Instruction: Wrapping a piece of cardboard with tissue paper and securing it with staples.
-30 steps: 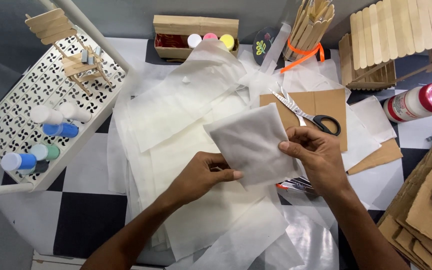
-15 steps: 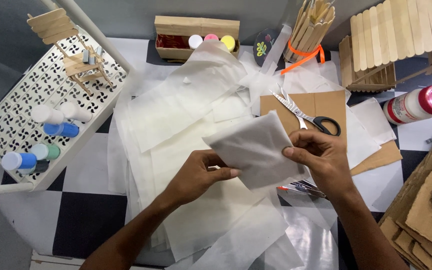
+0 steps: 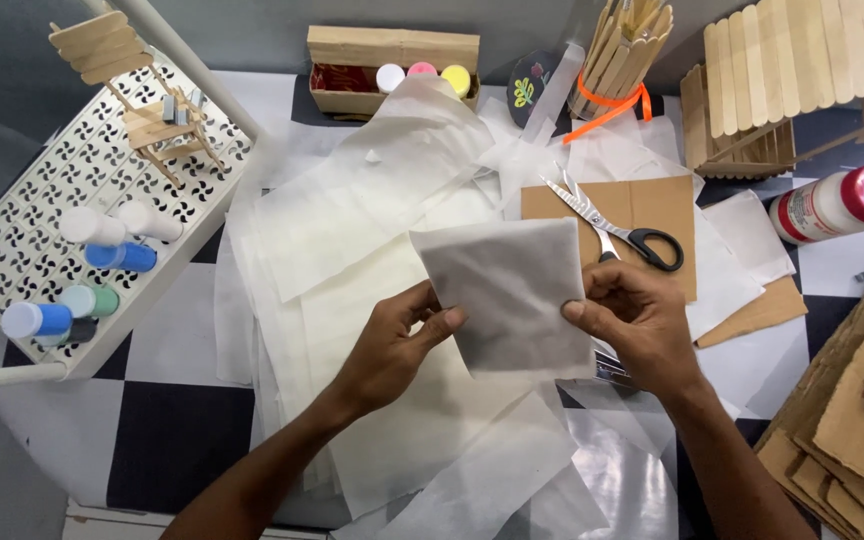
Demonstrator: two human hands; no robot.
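fingers of both my hands pinch one folded sheet of translucent paper (image 3: 508, 290), lifted and tilted above the pile of white sheets (image 3: 372, 250) that covers the checkered table (image 3: 167, 440). my left hand (image 3: 392, 350) grips the folded sheet at its lower left edge, thumb on top and pressed against the fingers underneath. my right hand (image 3: 637, 325) clamps its right edge the same way, thumb on the face of the paper, the other fingers curled behind it. the folded sheet looks grey where its layers overlap.

taking that folded sheet as the landmark: just beyond its upper right corner lie scissors (image 3: 607, 222) with black handles on a piece of brown cardboard (image 3: 652, 205). farther right of it a white bottle with a red cap (image 3: 832, 203) lies on its side. well beyond it, at the far edge, stands a wooden box (image 3: 392, 50) with small paint pots. to its left sits a white perforated tray (image 3: 72, 190) holding little bottles and a stick-built chair. cardboard scraps (image 3: 857, 420) are stacked at its lower right.
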